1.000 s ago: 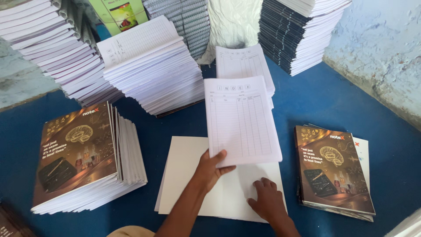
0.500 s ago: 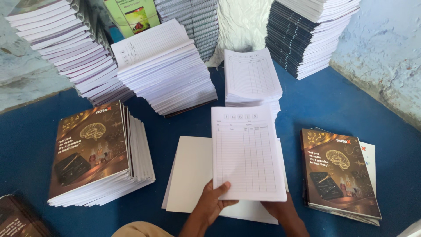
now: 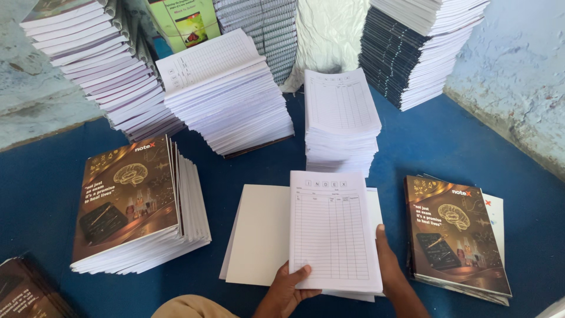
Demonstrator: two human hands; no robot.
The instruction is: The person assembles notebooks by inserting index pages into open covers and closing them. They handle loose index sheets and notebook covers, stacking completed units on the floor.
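Blank cover (image 3: pixel 259 235): I see it flat beneath the grip, spreading left.
Ruled pad (image 3: pixel 333 231): long axis runs away from me, header farthest.
Left hand (image 3: pixel 288 291): closed on pad's near edge, thumb on top.
Right hand (image 3: pixel 389 265): fingers wrapped on pad's right edge.

White ruled page block, held flat

The page block (image 3: pixel 332 232) shows a printed table on top, lies at 6 o'clock on an opened pale cover sheet (image 3: pixel 259 235), long edge toward 12.

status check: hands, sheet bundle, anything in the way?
Left hand grips ruled bundle at bottom edge; right hand on its right edge. Bundle over open blank cover. Nothing in the way.
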